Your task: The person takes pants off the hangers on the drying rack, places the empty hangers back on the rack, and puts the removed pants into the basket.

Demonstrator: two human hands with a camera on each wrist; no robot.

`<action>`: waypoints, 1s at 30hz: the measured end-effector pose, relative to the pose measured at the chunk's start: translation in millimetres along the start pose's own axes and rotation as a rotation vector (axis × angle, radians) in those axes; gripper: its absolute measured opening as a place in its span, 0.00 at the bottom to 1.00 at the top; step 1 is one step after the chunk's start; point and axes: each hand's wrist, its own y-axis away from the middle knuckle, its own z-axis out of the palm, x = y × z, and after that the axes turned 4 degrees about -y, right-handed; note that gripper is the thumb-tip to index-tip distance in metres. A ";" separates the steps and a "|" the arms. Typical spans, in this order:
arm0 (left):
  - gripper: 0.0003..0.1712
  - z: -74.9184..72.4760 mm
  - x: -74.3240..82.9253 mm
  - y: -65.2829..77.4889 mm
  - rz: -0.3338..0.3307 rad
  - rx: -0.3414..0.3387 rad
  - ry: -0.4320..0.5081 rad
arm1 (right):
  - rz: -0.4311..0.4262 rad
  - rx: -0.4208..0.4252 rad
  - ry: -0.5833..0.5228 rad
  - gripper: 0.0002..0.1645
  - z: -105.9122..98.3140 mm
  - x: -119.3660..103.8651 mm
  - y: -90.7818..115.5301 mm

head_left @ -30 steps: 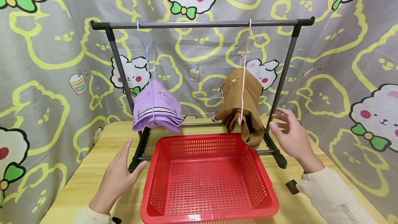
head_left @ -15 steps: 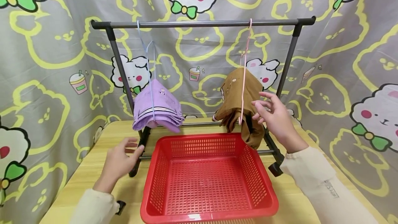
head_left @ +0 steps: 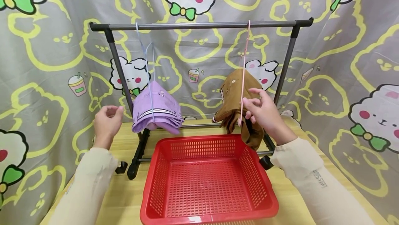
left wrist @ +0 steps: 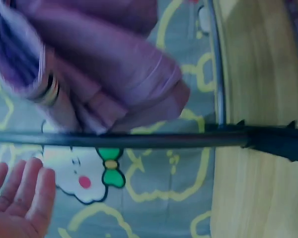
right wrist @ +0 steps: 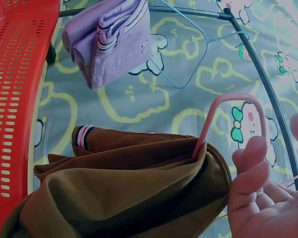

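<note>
A brown garment [head_left: 232,89] with a striped trim hangs folded over a pink hanger [head_left: 243,79] on the right of the rack. Close beside it is my right hand [head_left: 265,112], its thumb and fingers apart and loosely bent; in the right wrist view the fingertips overlap the pink hanger's end [right wrist: 238,98]. On the left, a purple garment [head_left: 157,103] with a black and white stripe hangs on a light blue hanger [head_left: 145,55]. My left hand [head_left: 107,122] is raised to the left of it, beyond the rack's left post, holding nothing, fingers loosely bent.
The grey metal rack [head_left: 193,26] stands on a wooden table [head_left: 124,200]. In front of it sits a red perforated basket [head_left: 149,183], with the brown garment's lower end close over its back right corner. A patterned curtain [head_left: 202,51] closes off the back and sides.
My right hand has moved left to the brown garment and pink hanger. My left hand has risen beside the rack's left post, its fingers bending more. The garments and basket stay put.
</note>
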 end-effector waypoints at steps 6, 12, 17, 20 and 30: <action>0.38 0.3 2.8 -24.6 -0.007 -0.115 0.074 | -0.010 -0.011 -0.039 0.32 4.4 0.8 -1.6; 0.46 7.0 4.5 -34.0 0.014 -0.225 0.067 | -0.007 -0.022 -0.006 0.31 8.7 -1.7 -5.8; 0.46 16.6 6.8 -38.1 0.017 -0.285 0.102 | 0.067 -0.034 -0.008 0.34 10.5 -4.0 -12.6; 0.44 23.8 7.7 -38.4 0.002 -0.304 0.110 | 0.100 -0.058 -0.008 0.35 12.6 -4.5 -17.9; 0.31 36.4 3.0 -41.5 -0.014 -0.197 -0.048 | 0.056 -0.054 0.065 0.26 24.0 -5.0 -25.0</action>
